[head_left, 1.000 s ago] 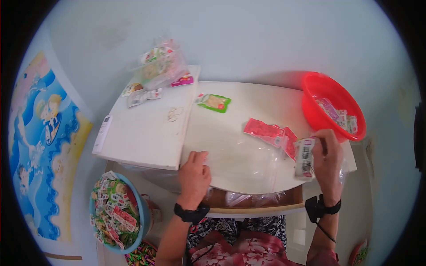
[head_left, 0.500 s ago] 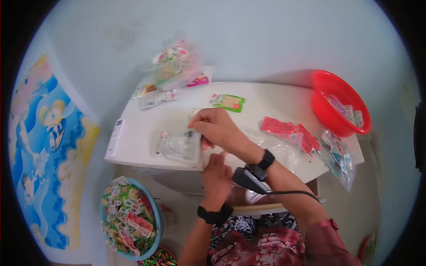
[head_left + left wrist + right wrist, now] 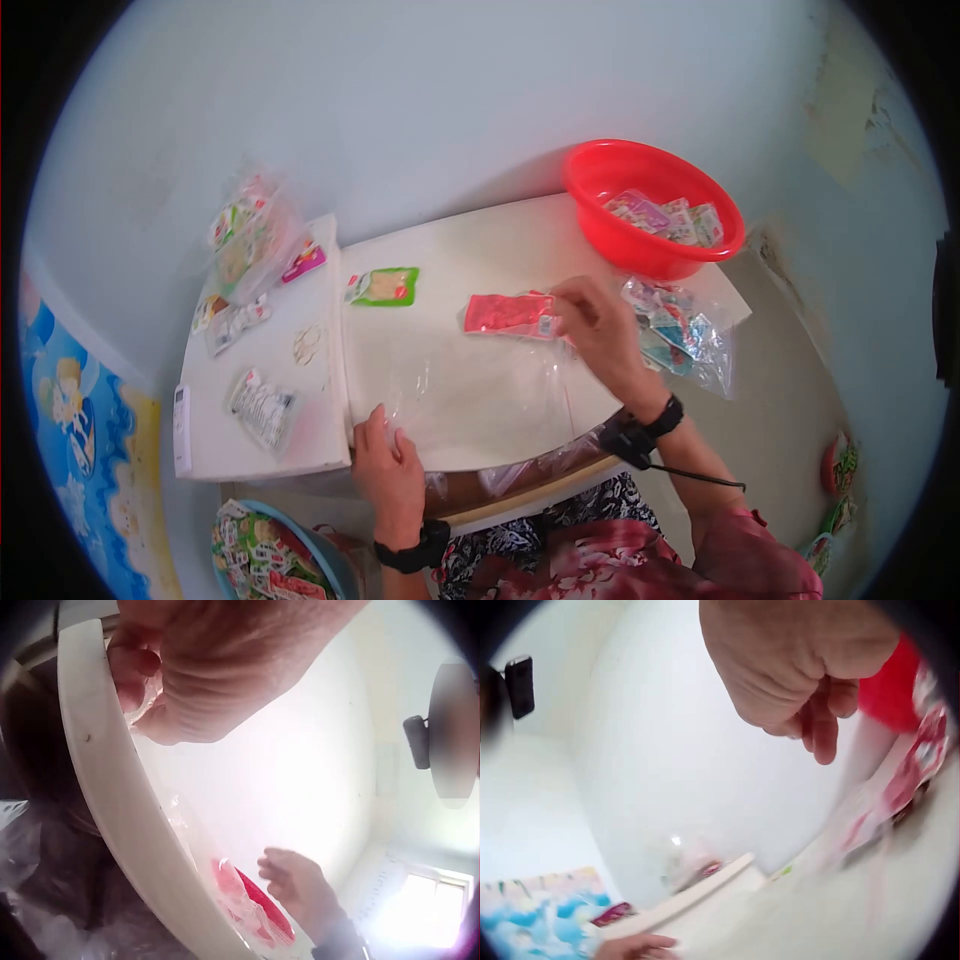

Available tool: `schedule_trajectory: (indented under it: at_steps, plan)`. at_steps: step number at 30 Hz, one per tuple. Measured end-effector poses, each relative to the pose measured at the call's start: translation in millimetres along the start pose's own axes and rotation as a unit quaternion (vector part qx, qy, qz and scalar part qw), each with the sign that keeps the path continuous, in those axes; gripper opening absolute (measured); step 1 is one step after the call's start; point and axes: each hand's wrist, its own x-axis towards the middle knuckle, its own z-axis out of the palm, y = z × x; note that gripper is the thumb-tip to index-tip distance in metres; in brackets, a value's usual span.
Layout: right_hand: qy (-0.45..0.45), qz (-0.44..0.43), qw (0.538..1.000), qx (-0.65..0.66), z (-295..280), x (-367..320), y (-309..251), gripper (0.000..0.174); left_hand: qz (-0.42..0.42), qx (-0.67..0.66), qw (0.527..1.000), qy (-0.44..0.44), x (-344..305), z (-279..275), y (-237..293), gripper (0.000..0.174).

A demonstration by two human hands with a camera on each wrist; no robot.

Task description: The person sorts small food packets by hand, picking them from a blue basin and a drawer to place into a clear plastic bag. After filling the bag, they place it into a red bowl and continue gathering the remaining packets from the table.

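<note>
My left hand (image 3: 388,480) is at the front edge of the white table, its thumb and fingers pinching a clear plastic bag (image 3: 480,395) that lies flat on the tabletop. Some of that plastic shows between the fingers in the left wrist view. Over the table's right part, my right hand (image 3: 605,340) hovers with loosely bent fingers and nothing between them. Just left of its fingertips lies a red snack packet (image 3: 505,314); in the right wrist view, red packaging (image 3: 911,776) is below the hand. A white printed packet (image 3: 262,410) lies on the raised left surface.
A red basin (image 3: 655,250) holding several packets stands at the back right, beside a bag of blue-green packets (image 3: 680,335). A green packet (image 3: 385,287) lies mid-table. A filled bag (image 3: 250,245) stands back left. Below is a blue tub (image 3: 335,550); an open drawer (image 3: 490,505) faces me.
My right hand carried the white packet left, laid it on the raised surface, then returned to the red packet. The left hand stayed by the front edge. The head view has turned right.
</note>
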Motion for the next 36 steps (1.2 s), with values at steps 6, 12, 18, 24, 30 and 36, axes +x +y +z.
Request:
schedule_trajectory:
  at_steps: [6, 12, 18, 24, 30, 36]
  plan:
    - [-0.103, -0.045, 0.945, -0.307, -81, -18, 33, 0.033, 0.013, 0.068, 0.998, -0.005, -9, -14, 30, 0.048]
    - [-0.124, -0.134, 0.926, -0.330, -73, -36, 33, 0.059, -0.009, 0.093, 0.996, -0.007, -22, -31, 64, 0.046]
    - [-0.110, -0.169, 0.917, -0.343, -67, -31, 61, 0.052, 0.117, 0.023, 0.992, -0.039, -23, -6, 103, 0.042]
    - [0.057, -0.101, 0.962, -0.247, -88, -21, 60, 0.028, 0.221, 0.005, 0.971, -0.088, -11, 28, 135, 0.044]
    - [0.129, 0.155, 0.953, 0.227, -105, -46, 30, 0.020, 0.156, -0.032, 0.975, -0.153, -7, 39, 151, 0.047]
    - [0.087, 0.277, 0.823, 0.489, -57, -109, -13, 0.023, -0.021, -0.472, 0.848, -0.239, -16, 61, 173, 0.041]
